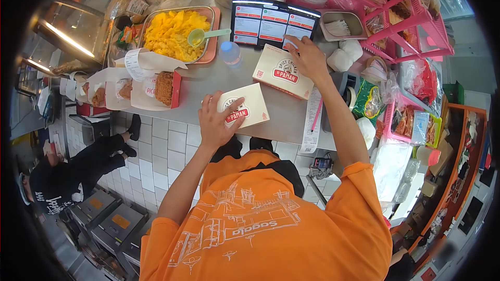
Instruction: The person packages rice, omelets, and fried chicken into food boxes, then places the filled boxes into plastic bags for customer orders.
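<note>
My left hand point(217, 120) rests with spread fingers on a cream chicken box point(253, 103) near the counter's front edge. Above and right of it is a second cream box point(273, 66), closed like the first. My right hand point(307, 58) reaches over that box's right side, a finger extended at the lower edge of a tablet point(275, 25) that shows rows of order panels. A blue-capped bottle point(230, 54) stands between the tablet and the boxes. From beside the second box a long paper receipt point(311, 125) hangs over the edge, a pink pen point(316, 116) on it.
A tray of yellow food point(172, 34) with a green-handled scoop sits at the back left. Fried chicken in open cartons point(164, 89) lines the left front. Pink racks point(375, 41) and packets crowd the right. Another person point(78, 169) is at the far left.
</note>
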